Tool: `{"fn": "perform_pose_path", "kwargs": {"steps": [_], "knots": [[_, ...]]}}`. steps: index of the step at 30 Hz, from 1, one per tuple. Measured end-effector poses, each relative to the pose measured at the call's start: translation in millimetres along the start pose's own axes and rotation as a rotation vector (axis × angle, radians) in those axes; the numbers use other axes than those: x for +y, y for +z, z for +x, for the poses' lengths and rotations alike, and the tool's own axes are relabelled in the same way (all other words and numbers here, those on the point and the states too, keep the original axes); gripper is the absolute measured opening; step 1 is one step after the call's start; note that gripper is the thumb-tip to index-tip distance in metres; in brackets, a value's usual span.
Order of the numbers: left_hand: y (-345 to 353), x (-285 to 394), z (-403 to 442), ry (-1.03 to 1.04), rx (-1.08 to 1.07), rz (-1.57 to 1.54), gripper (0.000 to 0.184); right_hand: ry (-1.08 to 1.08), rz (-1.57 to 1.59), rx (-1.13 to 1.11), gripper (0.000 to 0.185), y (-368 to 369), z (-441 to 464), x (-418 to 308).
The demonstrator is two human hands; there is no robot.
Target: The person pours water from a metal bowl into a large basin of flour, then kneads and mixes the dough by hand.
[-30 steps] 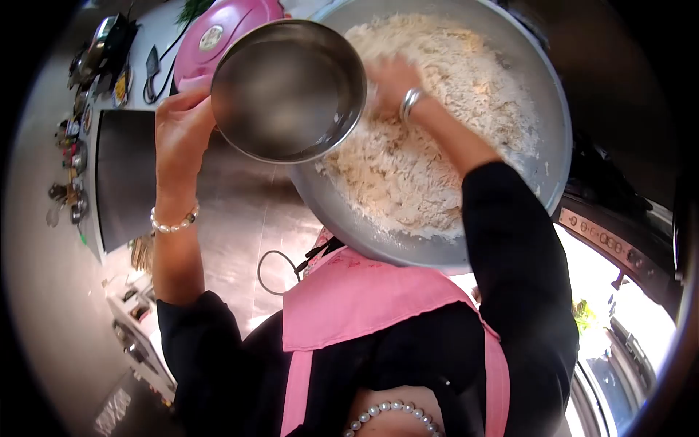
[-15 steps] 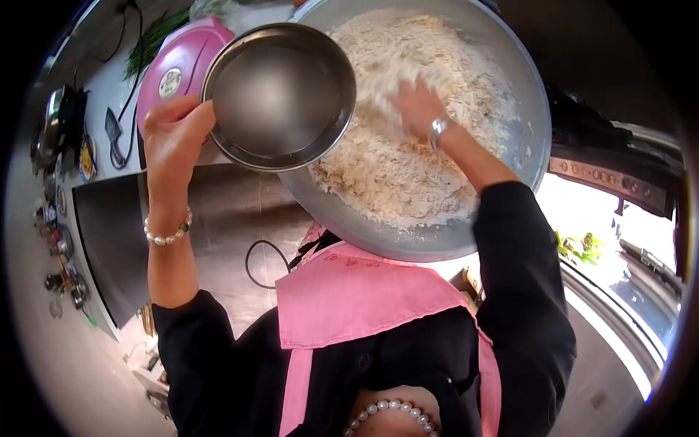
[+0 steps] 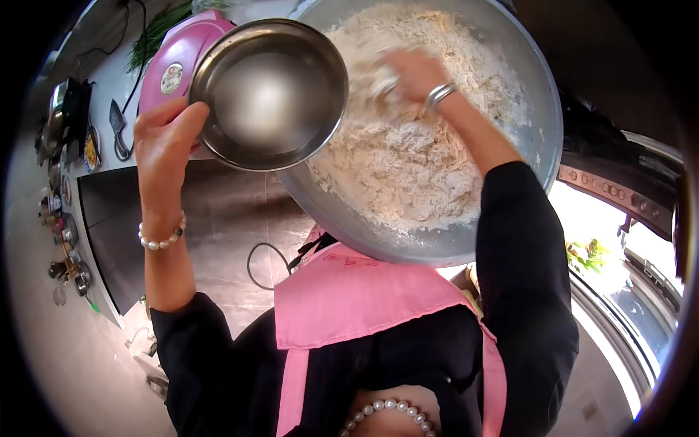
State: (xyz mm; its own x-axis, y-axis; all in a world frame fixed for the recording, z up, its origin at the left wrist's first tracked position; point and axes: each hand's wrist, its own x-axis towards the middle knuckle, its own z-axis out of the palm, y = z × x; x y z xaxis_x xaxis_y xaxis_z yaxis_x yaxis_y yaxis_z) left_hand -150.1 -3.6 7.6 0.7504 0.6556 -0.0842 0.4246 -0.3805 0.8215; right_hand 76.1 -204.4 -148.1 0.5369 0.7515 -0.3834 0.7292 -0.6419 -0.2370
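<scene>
My left hand (image 3: 166, 142) grips the near-left rim of a round metal bowl (image 3: 244, 138), thumb on the edge. A shiny bright patch shows inside; whether liquid is in it I cannot tell. The bowl is held up, overlapping the left side of a large grey basin (image 3: 547, 120) in view. Inside the basin lies a crumbly, floury dough mixture (image 3: 422, 167), in loose flakes and clumps. My right hand (image 3: 415, 76) is down in this mixture, on its upper part. Motion smears its fingers, and flour is stirred up around them.
Behind the metal bowl stands a pink round appliance (image 3: 171, 62) on the white counter. A dark-bladed knife (image 3: 118, 125) and green stalks (image 3: 153, 40) lie on that counter. A dark appliance with a row of knobs (image 3: 604, 188) is at the right.
My right hand has swept a little up and left through the mixture, turning it over. My left hand and the metal bowl have shifted slightly left.
</scene>
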Motion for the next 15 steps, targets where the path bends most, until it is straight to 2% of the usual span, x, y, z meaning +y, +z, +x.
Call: {"fn": "perform_pose_path", "kwargs": {"steps": [1, 4, 6, 8, 10, 12, 14, 15], "knots": [[-2.4, -0.9, 0.8, 0.012, -0.007, -0.004, 0.023, 0.049, -0.129, 0.105, 0.054, -6.5, 4.2, 19.5], [-2.0, 4.4, -2.6, 0.005, -0.009, 0.033, 0.023, -0.049, -0.288, 0.341, 0.05, -11.2, 15.8, 26.4], [2.9, 12.2, -4.8, -0.031, 0.008, 0.004, 0.024, -0.156, -0.143, 0.18, 0.046, 16.1, 35.9, -8.0], [2.3, 13.4, -0.6, -0.018, -0.003, 0.009, 0.024, -0.253, -0.194, -0.028, 0.035, -1.4, -20.3, -64.4], [2.6, 13.5, 2.6, -0.024, 0.012, 0.022, 0.025, -0.414, -0.115, -0.114, 0.027, 49.9, -52.8, -58.7], [3.3, 7.5, 9.5, -0.015, 0.019, -0.023, 0.025, -0.534, -0.152, -0.107, 0.03, 37.1, -111.1, -35.6], [0.2, -2.8, 11.0, -0.016, -0.004, -0.093, 0.025, -0.344, -0.062, -0.01, 0.041, 32.5, -112.6, 9.6], [2.1, -4.1, 10.2, 0.004, 0.031, -0.056, 0.025, -0.237, -0.145, -0.04, 0.044, 13.5, -101.8, 17.8]]}}
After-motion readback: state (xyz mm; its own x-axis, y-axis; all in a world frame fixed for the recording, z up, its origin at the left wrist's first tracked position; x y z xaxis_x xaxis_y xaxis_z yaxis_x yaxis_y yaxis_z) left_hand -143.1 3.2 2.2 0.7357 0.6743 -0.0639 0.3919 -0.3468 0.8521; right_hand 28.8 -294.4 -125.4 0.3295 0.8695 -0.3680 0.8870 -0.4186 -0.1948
